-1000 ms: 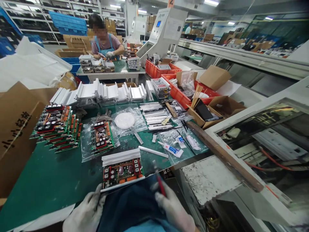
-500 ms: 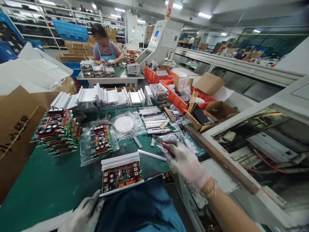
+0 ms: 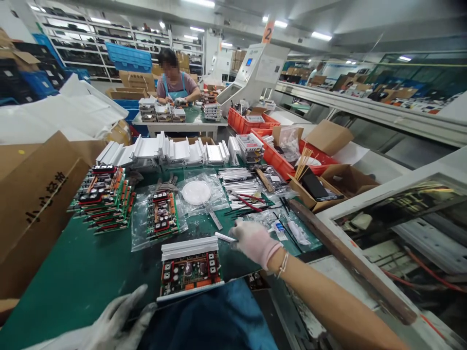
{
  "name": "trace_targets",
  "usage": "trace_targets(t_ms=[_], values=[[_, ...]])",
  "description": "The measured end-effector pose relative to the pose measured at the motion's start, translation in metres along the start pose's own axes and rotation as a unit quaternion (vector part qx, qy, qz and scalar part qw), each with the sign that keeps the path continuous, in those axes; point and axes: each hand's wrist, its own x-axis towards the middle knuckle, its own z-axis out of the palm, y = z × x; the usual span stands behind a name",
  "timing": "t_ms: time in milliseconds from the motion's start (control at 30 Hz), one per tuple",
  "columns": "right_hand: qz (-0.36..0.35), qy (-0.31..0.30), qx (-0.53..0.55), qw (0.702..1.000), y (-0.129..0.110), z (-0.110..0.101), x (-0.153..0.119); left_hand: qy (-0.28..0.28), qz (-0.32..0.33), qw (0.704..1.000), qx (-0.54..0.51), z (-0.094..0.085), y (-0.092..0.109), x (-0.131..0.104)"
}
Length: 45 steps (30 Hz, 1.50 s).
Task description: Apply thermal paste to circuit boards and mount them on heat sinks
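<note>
A green circuit board [image 3: 189, 270] sits in a white finned metal housing [image 3: 189, 247] at the table's near edge. My gloved left hand [image 3: 118, 313] is just left of it, fingers spread and holding nothing. My gloved right hand [image 3: 253, 240] closes over the right end of a thin white strip [image 3: 224, 237], which lies just beyond the housing. Its fingertips are partly hidden. Pliers with red handles [image 3: 250, 200] lie farther back on a pile of metal strips [image 3: 239, 182].
Stacked circuit boards [image 3: 104, 199] stand at left; another board [image 3: 162, 214] lies on plastic film. Behind are a white disc [image 3: 196, 192] and a row of white housings [image 3: 182, 151]. A machine edge [image 3: 350, 262] borders the right. A co-worker [image 3: 178, 82] sits at a farther table.
My right hand has let go of the pliers, now on the metal strips, and moved left onto the white strip. My left hand's fingers have spread beside the housing. The view has shifted slightly.
</note>
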Motion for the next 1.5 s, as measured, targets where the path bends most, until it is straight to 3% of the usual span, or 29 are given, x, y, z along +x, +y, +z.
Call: trace_targets(t_ms=[100,267,500,600,733,867,1067,1367,1500], values=[[0.014,-0.048,-0.018,0.999,-0.011,0.012,0.0,0.043,0.035,0.998,-0.03,-0.005,0.014,0.02],[0.015,-0.045,-0.015,0.999,-0.009,0.018,0.002,0.002,0.134,0.988,-0.072,-0.001,0.028,0.045],[0.045,0.054,0.014,0.997,-0.001,0.026,-0.036,-0.002,0.156,0.984,-0.087,0.014,0.021,0.048],[-0.016,0.105,0.069,0.992,0.014,0.044,-0.048,-0.006,0.166,0.983,-0.083,0.018,0.018,0.048],[-0.119,0.205,0.163,0.958,0.033,0.071,-0.052,0.007,0.175,0.983,-0.057,0.022,0.016,0.05],[-0.153,0.247,0.141,0.946,0.038,0.083,-0.047,-0.001,0.152,0.986,-0.073,0.02,0.017,0.051],[-0.172,0.249,0.122,0.945,0.034,0.083,-0.037,-0.034,0.136,0.986,-0.087,0.013,0.018,0.053],[-0.176,0.251,0.201,0.931,0.035,0.096,-0.036,0.018,0.175,0.982,-0.075,0.016,0.02,0.052],[-0.181,0.25,0.231,0.922,0.03,0.1,-0.042,0.01,0.2,0.977,-0.075,0.013,0.02,0.053]])
